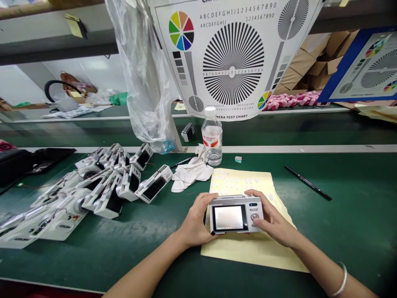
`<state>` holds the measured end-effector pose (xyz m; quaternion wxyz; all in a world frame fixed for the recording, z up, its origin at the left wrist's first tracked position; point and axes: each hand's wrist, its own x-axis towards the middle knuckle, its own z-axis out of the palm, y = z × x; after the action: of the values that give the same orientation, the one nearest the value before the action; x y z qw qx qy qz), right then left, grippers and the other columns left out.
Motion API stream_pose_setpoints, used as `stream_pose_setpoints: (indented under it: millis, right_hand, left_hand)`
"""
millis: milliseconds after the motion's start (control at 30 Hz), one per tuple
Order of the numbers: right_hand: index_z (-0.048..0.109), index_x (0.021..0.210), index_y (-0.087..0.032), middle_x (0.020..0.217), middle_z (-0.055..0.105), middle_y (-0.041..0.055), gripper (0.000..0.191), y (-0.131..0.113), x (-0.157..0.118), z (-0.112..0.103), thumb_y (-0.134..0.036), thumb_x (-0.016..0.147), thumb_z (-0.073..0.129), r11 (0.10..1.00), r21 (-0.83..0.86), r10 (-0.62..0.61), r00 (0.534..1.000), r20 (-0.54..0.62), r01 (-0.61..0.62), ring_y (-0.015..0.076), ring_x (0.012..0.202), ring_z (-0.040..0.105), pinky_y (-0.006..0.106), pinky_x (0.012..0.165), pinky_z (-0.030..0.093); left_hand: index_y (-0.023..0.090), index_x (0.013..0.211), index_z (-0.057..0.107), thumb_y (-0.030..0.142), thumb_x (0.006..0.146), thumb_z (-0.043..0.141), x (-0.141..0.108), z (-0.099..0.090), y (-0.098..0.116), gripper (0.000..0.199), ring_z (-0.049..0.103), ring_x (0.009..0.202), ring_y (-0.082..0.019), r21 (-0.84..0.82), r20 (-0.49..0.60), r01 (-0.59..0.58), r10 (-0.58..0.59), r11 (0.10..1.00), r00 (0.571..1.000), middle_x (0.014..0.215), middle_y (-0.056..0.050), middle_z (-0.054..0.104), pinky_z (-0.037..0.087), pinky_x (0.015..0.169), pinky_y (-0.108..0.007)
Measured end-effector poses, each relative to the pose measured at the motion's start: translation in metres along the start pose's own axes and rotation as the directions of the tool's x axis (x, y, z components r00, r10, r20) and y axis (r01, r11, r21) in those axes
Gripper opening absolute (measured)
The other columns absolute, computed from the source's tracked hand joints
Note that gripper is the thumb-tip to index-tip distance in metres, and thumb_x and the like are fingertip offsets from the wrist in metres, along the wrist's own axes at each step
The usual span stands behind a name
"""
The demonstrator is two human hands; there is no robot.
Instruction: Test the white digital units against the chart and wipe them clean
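A silver digital camera (211, 215) is held upright over a yellow paper sheet (248, 252), its lit screen turned toward me. My left hand (197, 219) grips the camera's left end, fingers behind and thumb along the edge. On the right end, my right hand (276, 219) holds it too, with the thumb at the round control pad and the index finger on the top edge. Small whitish stickers or pieces (251, 181) lie in rows on the sheet's upper part. The camera's front and lens are hidden from me.
Several partly assembled white cameras (127, 182) are heaped at the left. Behind the sheet stand a water bottle (212, 140) and a crumpled white cloth (192, 174). A black pen (308, 183) lies right. A camera test chart (232, 62) hangs ahead, beside a plastic bag (139, 74).
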<state>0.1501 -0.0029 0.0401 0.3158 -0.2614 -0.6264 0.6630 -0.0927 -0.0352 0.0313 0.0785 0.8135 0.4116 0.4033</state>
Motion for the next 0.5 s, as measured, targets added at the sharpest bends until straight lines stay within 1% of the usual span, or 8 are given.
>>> stream_pose_setpoints:
  millis: [67, 167, 333, 500]
  right_hand:
    - [0.025, 0.127, -0.031, 0.108, 0.044, 0.0054, 0.054, -0.0017, -0.0005, 0.0013, -0.041, 0.085, 0.058, 1.0, 0.028, 0.003, 1.0, 0.017, -0.004, 0.0185, 0.089, 0.053, 0.034, 0.07, 0.057]
    - [0.025, 0.125, -0.031, 0.11, 0.046, 0.0057, 0.053, -0.004, -0.0013, 0.0034, -0.042, 0.085, 0.058, 0.999, 0.04, 0.002, 1.0, 0.021, -0.003, 0.0185, 0.089, 0.056, 0.031, 0.068, 0.057]
    - [0.024, 0.128, -0.03, 0.113, 0.047, 0.0067, 0.057, -0.0056, -0.0016, 0.0042, -0.043, 0.085, 0.059, 0.999, 0.044, 0.003, 1.0, 0.014, -0.003, 0.018, 0.09, 0.056, 0.03, 0.069, 0.057]
    - [0.024, 0.131, -0.03, 0.114, 0.047, 0.0075, 0.06, -0.006, -0.0013, 0.0047, -0.042, 0.084, 0.06, 0.999, 0.049, 0.017, 1.0, -0.011, -0.016, 0.0192, 0.091, 0.056, 0.034, 0.07, 0.058]
  left_hand:
    - [0.023, 0.127, 0.034, 0.031, 0.064, 0.073, 0.0001, -0.0008, -0.0002, 0.074, 0.054, 0.106, -0.027, -0.005, 0.01, 0.01, -0.01, 1.0, 1.0, 0.114, -0.011, 0.053, 0.05, 0.087, -0.04]
    - [0.023, 0.126, 0.034, 0.031, 0.064, 0.073, 0.0008, -0.0012, -0.0004, 0.074, 0.054, 0.106, -0.027, -0.006, 0.006, 0.01, -0.01, 1.0, 1.0, 0.113, -0.01, 0.053, 0.05, 0.088, -0.04]
    - [0.022, 0.126, 0.035, 0.03, 0.064, 0.074, 0.0013, -0.0011, 0.0001, 0.074, 0.055, 0.106, -0.026, 0.0, -0.006, 0.002, -0.002, 1.0, 1.0, 0.113, -0.011, 0.054, 0.05, 0.088, -0.039]
    - [0.022, 0.126, 0.036, 0.03, 0.063, 0.075, 0.0007, -0.0009, 0.0003, 0.074, 0.055, 0.106, -0.026, -0.002, -0.003, 0.014, -0.014, 1.0, 1.0, 0.114, -0.011, 0.055, 0.051, 0.088, -0.039]
